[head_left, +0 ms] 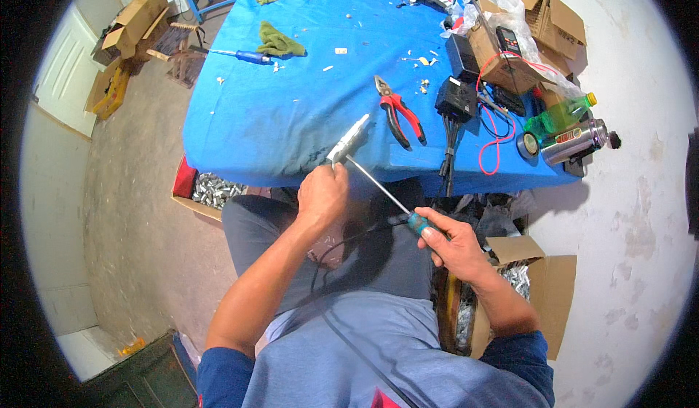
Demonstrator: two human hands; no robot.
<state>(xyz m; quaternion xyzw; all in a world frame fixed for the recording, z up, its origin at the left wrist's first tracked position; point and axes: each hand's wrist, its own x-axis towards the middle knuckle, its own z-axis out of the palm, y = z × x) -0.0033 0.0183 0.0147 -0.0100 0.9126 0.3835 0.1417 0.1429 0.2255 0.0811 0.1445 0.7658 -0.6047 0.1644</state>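
At the near edge of the blue-covered table [255, 135], my left hand [322, 195] is closed around the lower end of a slim, silvery-white metal piece [348, 140]. Its tapered end points away to the upper right. My right hand [457, 246] grips the teal handle of a screwdriver [380, 187]. The screwdriver's shaft runs up and left, its tip at the side of the metal piece just above my left fingers. Whether the tip sits in a screw is too small to tell. Pliers with red and black handles [397, 111] lie just beyond, jaws apart from both hands.
Two green cloths [280, 41], a blue-handled screwdriver [251, 57] and small white scraps lie farther back. At right are a black power adapter [457, 99], red cable [498, 153], green bottle [557, 119] and steel flask [575, 142]. Boxes of metal parts [215, 191] stand below.
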